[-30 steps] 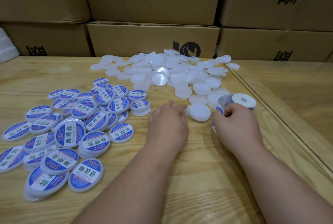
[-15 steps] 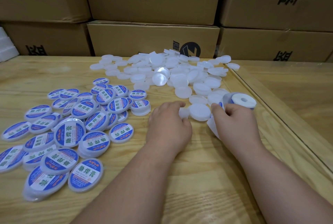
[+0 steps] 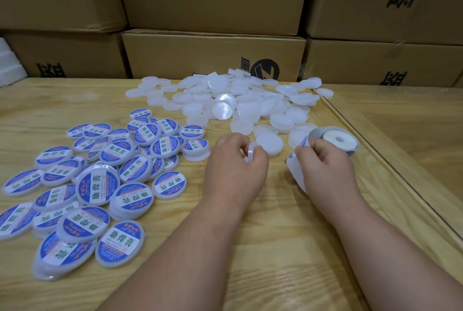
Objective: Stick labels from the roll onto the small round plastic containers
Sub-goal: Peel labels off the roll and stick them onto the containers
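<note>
My left hand grips a small white round container, tilted on its edge just above the wooden table. My right hand pinches the loose strip of backing paper and a blue label coming off the label roll, which lies right behind it. A pile of unlabelled white containers spreads behind both hands. Several containers with blue and white labels lie to the left.
Stacked brown cardboard boxes close off the back of the table. A raised wooden ledge runs diagonally along the right side. White foam sits at the far left edge.
My left hand reached to the plain containers, curled round one and lifted it on edge. My right hand stayed by the roll and pulled the strip a little toward me.
</note>
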The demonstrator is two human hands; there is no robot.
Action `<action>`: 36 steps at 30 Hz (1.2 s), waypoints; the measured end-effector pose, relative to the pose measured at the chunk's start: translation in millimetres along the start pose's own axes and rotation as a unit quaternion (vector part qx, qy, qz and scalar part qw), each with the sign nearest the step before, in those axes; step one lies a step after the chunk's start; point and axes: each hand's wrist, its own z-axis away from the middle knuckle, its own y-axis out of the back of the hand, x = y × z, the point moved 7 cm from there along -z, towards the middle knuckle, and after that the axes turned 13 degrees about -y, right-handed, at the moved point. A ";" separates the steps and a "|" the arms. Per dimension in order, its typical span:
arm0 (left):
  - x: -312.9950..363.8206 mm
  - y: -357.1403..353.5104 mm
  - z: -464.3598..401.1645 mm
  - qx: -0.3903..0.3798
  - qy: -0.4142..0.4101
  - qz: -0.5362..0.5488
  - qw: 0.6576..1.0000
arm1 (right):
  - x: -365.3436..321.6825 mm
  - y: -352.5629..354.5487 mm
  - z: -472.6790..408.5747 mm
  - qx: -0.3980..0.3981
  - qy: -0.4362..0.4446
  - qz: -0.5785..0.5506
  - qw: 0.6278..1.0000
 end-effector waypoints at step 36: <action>4.4 -12.3 -0.4 -0.067 -0.014 0.143 0.987 | -3.4 -19.1 9.5 -0.133 0.022 0.042 0.990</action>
